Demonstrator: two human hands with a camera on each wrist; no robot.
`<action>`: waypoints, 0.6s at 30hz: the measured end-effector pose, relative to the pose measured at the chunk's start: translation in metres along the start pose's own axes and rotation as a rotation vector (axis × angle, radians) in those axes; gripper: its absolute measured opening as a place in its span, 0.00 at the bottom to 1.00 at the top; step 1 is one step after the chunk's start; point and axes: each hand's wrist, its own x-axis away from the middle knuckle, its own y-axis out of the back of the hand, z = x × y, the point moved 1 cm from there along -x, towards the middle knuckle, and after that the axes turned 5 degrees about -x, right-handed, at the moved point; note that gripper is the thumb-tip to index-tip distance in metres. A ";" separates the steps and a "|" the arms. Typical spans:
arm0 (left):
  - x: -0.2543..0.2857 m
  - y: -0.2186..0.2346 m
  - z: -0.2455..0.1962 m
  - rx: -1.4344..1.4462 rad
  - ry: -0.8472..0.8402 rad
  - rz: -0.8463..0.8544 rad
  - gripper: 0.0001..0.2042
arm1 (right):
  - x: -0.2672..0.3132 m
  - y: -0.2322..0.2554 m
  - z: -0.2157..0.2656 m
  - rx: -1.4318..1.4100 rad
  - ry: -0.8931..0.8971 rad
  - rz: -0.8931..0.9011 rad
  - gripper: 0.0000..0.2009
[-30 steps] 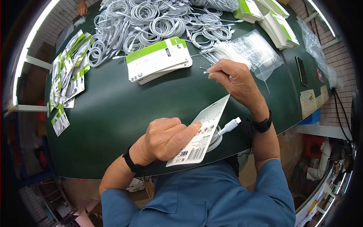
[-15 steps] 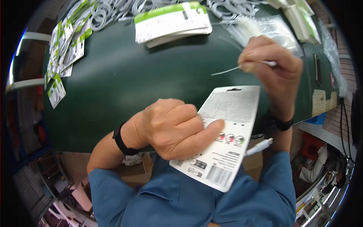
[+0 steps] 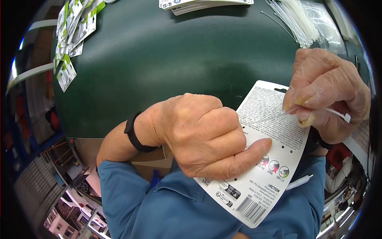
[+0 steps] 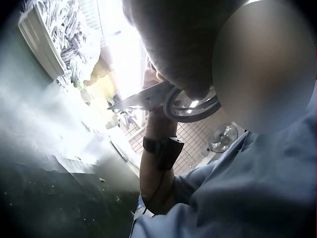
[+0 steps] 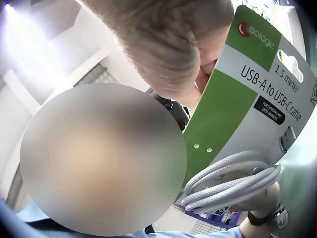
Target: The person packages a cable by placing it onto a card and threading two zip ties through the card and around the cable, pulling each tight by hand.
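In the head view a printed card (image 3: 262, 191) is tilted back side up, held by my left hand (image 3: 207, 137) with the thumb on its printed face. The right wrist view shows its green and white front (image 5: 233, 94) with a coiled grey-white cable (image 5: 230, 181) against it. My right hand (image 3: 328, 93) pinches a thin white zip tie (image 3: 336, 113) between thumb and fingers, over the card's upper part. The tie's thin end reaches left across the card toward my left hand's knuckles. A white cable plug (image 3: 300, 182) sticks out beyond the card's right edge.
Packaged cables (image 3: 75, 36) lie piled at the table's left. A stack of cards (image 3: 211, 4) stands at the far edge of view, with a bundle of loose zip ties (image 3: 296, 20) to its right. The green table (image 3: 151, 59) spreads between them.
My right hand has come down and closer to the card, bringing the tie over it. The card now shows its back more fully. The head view has tilted down, away from the far cables.
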 end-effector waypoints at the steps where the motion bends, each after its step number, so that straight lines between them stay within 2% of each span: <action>1: -0.001 -0.001 0.000 0.005 0.003 -0.010 0.26 | -0.001 0.000 0.001 -0.002 -0.006 0.017 0.12; 8: -0.001 -0.001 0.002 0.006 -0.014 -0.029 0.25 | -0.009 -0.006 0.003 -0.030 -0.012 0.025 0.11; 14: 0.000 -0.004 0.004 -0.021 -0.021 -0.054 0.25 | -0.015 -0.020 -0.017 -0.098 0.124 -0.063 0.09; 18: -0.001 -0.004 0.005 -0.033 -0.006 -0.045 0.25 | -0.017 -0.025 -0.013 -0.097 -0.017 -0.031 0.07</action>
